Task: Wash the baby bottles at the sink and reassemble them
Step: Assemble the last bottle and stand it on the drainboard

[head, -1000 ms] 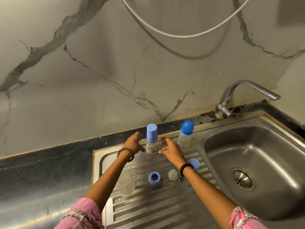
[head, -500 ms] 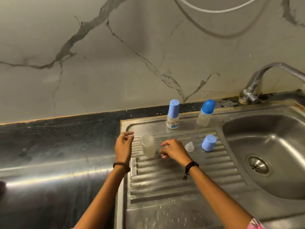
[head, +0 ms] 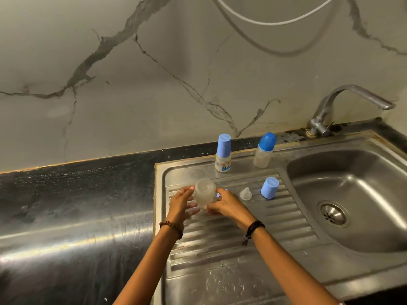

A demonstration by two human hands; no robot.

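Hands (head: 182, 203) (head: 226, 204) hold clear bottle (head: 205, 191) near drainboard's (head: 286, 219) left edge.

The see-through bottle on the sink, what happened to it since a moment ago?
Both hands closed in on the clear bottle: half a second ago it stood between them untouched, now the left hand and right hand hold it from either side. A second ago they were at the back by the tall-capped bottle. Both capped bottles, the teat and the loose blue cap stayed put.
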